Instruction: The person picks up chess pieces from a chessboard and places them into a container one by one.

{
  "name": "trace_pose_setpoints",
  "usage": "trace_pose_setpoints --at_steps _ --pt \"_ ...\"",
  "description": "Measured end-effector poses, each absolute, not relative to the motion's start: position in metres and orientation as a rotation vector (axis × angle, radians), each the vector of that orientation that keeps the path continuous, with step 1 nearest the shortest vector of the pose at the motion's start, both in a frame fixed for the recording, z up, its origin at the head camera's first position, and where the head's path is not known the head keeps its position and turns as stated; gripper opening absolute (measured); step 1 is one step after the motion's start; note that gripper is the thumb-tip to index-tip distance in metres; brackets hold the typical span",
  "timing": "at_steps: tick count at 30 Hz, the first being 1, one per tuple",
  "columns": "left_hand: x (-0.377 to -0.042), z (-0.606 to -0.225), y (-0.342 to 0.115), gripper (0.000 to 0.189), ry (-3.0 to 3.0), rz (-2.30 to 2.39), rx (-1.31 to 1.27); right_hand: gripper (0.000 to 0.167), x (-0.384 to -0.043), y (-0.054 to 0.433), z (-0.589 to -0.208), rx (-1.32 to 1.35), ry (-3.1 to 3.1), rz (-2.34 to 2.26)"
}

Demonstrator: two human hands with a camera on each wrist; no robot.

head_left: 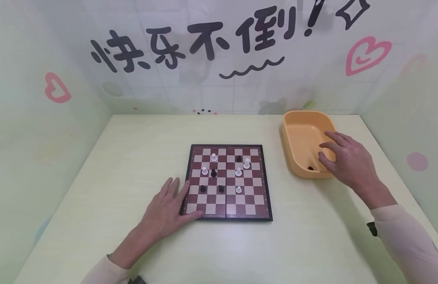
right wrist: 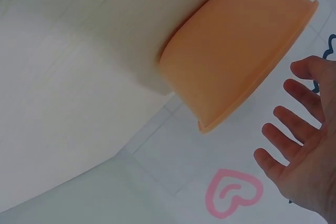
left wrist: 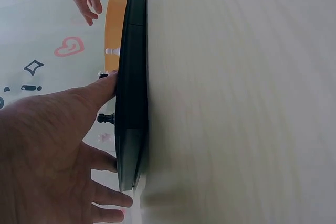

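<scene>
While resting L hand (head_left: 165,213) on open folding chessboard (head_left: 250,201), laying fingers fairly straight, spread along L edge, thumb over near edge by L corner, touching w/o gripping, holds R hand (head_left: 350,161) over R side of orange bin (head_left: 302,138), thumb + fingers loosely bent, well parted, grasping nothing. Lying flat mid-table, L of bin: board, scattered w/ 5 white chess pcs (head_left: 238,172) + 4 black chess pcs (head_left: 213,173), all upright; exact types mostly too small to tell. Inside bin, nr end: 1 dark pc (head_left: 310,168), type unclear. Under all: pale wood-grain table (head_left: 151,146). On bkgd wall (head_left: 194,94): bold blk Chinese characters (head_left: 208,37), pink heart outline (head_left: 350,59) upper R. On both arms: pale sleeves (head_left: 405,236).
</scene>
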State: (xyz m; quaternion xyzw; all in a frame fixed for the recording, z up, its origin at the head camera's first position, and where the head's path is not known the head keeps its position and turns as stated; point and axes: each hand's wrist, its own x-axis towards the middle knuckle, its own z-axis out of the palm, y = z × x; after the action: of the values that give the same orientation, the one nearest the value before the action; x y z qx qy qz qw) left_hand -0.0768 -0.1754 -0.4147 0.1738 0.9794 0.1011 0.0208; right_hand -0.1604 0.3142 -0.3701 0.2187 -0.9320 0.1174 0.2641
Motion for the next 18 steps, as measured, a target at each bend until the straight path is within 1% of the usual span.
trace_pose_setpoints --at_steps 8,18 --pt "-0.0782 -0.4115 -0.1751 0.1 3.024 0.308 0.538 0.035 -0.1611 0.3111 -0.3688 0.621 -2.551 0.306" --pt "-0.0767 -0.4122 -0.1746 0.1 3.021 0.313 0.538 0.04 -0.1602 0.3054 -0.3708 0.647 -2.523 0.345"
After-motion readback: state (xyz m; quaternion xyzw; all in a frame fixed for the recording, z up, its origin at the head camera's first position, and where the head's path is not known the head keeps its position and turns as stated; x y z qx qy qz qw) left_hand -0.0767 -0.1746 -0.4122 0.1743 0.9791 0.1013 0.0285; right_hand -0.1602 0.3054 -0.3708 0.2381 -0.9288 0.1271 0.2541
